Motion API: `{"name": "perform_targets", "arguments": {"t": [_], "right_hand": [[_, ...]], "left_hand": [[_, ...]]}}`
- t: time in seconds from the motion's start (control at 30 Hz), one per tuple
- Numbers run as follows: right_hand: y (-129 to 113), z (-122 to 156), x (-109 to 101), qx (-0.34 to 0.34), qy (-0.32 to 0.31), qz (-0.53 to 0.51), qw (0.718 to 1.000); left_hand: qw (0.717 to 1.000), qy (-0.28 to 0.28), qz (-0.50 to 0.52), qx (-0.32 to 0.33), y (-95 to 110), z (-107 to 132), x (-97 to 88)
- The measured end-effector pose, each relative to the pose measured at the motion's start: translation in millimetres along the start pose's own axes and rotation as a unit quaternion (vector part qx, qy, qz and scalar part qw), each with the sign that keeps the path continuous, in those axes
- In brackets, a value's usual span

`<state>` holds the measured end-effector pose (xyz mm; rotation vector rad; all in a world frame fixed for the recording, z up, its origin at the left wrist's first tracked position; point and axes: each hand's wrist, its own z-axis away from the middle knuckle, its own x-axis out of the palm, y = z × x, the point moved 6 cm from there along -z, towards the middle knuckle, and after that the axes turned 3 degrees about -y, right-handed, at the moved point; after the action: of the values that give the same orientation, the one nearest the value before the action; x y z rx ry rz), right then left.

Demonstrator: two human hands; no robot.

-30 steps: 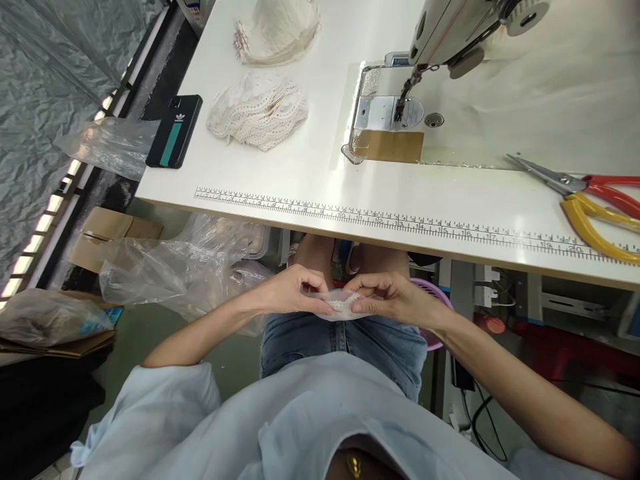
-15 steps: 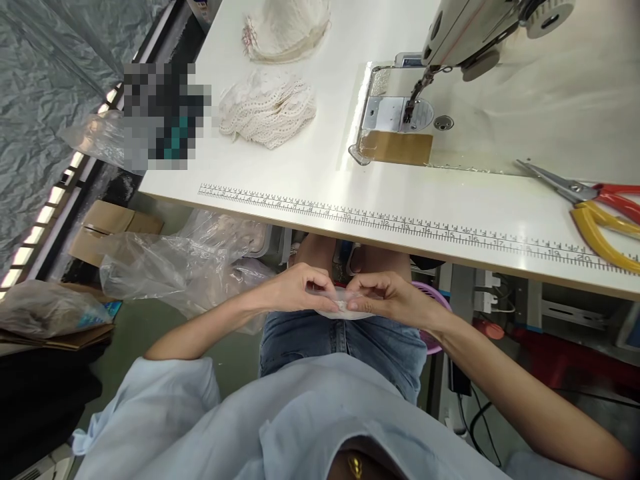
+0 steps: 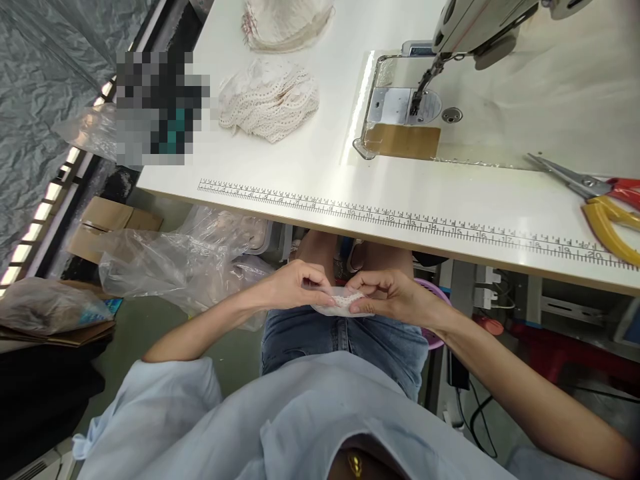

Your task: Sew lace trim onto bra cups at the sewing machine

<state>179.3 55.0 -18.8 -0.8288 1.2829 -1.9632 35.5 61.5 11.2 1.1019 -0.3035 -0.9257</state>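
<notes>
Over my lap, below the table's front edge, a small white piece of lace-trimmed fabric (image 3: 341,305) is stretched between both hands. My left hand (image 3: 301,285) pinches its left end between thumb and fingers. On the other end, my right hand (image 3: 383,293) is closed, thumb on top. A band of lace shows between the thumbs; the fabric's underside is hidden. On the table lie a stack of white eyelet lace pieces (image 3: 270,100) and, behind it, a bundle of cream fabric (image 3: 286,25).
A sewing machine (image 3: 425,93) stands on the white table (image 3: 320,177), which has a printed ruler along its front edge. Scissors (image 3: 595,190) with red and yellow handles lie at right. Plastic bags (image 3: 170,267) and a cardboard box (image 3: 107,223) are at left below; a purple basket (image 3: 434,307) is beside my right leg.
My left thumb has shifted slightly left along the fabric, so more of the lace band shows between my hands. The view has turned a little.
</notes>
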Motion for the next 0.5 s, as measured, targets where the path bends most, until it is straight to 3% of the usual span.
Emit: {"name": "perform_targets", "arguments": {"t": [0.33, 0.5], "right_hand": [[-2.1, -0.5, 4.7, -0.028, -0.048, -0.02, 0.998], [-0.6, -3.4, 1.8, -0.032, -0.02, -0.007, 0.999]], "left_hand": [[1.0, -0.004, 0.002, -0.006, -1.1, 0.3, 0.3], [1.0, -0.01, 0.001, -0.008, -0.8, -0.3, -0.1]]}}
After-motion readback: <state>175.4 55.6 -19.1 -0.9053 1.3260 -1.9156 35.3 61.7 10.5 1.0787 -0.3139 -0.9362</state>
